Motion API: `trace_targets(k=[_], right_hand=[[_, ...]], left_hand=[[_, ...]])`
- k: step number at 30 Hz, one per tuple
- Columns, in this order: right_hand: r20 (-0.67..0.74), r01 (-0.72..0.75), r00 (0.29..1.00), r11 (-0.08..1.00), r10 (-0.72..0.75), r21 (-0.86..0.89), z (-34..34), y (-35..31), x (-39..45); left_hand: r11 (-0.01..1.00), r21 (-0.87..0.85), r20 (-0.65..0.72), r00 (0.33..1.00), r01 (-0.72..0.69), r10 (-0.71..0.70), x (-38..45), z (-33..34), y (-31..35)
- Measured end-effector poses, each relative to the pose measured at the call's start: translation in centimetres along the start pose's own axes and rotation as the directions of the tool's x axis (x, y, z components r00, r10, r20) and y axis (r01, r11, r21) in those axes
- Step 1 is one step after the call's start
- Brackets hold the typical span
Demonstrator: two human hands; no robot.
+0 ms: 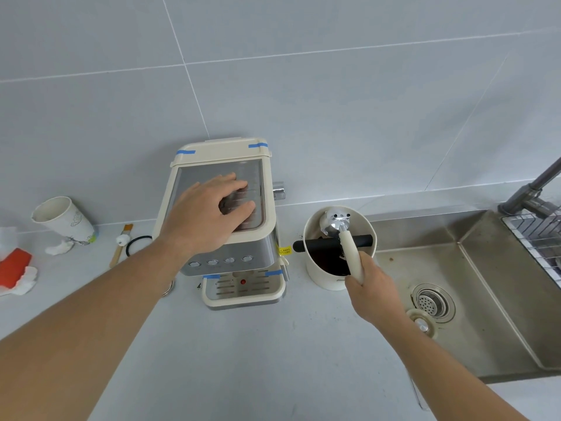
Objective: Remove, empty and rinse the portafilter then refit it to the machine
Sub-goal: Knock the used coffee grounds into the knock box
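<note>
A cream and steel espresso machine (188, 165) stands against the tiled wall. My left hand (209, 208) lies flat on its top, fingers spread, holding nothing. To its right is a cream knock box (324, 278) with a black bar (361, 240) across it and dark grounds inside. My right hand (372, 287) grips the cream handle of the portafilter (349, 241). The portafilter's metal head is turned face down inside the knock box, spouts up, its neck resting over the bar.
A steel sink (473, 268) with a drain strainer (431, 302) lies to the right, a tap (534, 189) and wire rack (537, 235) at its far side. Left of the machine are a paper cup (65, 221), a brush (120, 244), a black ring (136, 244) and red-and-white wrappings (15, 268).
</note>
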State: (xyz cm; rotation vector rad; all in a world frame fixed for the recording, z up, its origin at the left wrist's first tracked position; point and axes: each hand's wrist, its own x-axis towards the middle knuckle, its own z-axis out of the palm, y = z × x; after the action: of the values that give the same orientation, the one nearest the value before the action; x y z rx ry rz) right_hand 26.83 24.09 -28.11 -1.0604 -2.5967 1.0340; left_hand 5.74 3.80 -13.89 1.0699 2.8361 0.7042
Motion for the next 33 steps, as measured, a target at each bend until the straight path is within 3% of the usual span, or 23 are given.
trace_targets(k=[7,15,17,20,24,28,33], right_hand=[[0.025,-0.043,0.999,0.998,0.042,0.040,-0.3,0.0,0.1],[0.034,-0.227,0.972,0.897,0.232,0.380,-0.7,-0.8,-0.8],[0.088,-0.282,0.956,0.790,0.281,0.544,-1.1,-1.4,-1.1],[0.211,-0.357,0.924,0.524,0.318,0.773,-1.8,-2.2,-1.9],[0.363,-0.410,0.906,0.241,0.217,0.879,-2.9,-3.4,-3.7],[0.406,-0.420,0.904,0.099,0.135,0.902,-3.8,-4.8,-5.4],[0.385,-0.389,0.917,0.026,0.101,0.921,-4.1,-6.4,-7.2]], left_hand=[[1.000,-0.002,0.007,1.000,0.007,-0.007,-0.2,-0.1,0.3],[1.000,0.020,0.016,1.000,0.000,0.000,-0.3,-0.3,0.4],[1.000,0.020,0.019,1.000,-0.008,0.008,-0.3,-0.3,0.4],[0.999,0.031,0.031,0.999,-0.012,0.011,-0.4,-0.4,0.3],[0.999,0.032,0.035,0.999,-0.004,0.003,-0.5,-0.4,0.1],[0.999,0.031,0.037,0.999,-0.014,0.012,-0.5,-0.4,0.2],[0.998,0.057,0.039,0.999,-0.033,0.031,-0.6,-0.6,0.3]])
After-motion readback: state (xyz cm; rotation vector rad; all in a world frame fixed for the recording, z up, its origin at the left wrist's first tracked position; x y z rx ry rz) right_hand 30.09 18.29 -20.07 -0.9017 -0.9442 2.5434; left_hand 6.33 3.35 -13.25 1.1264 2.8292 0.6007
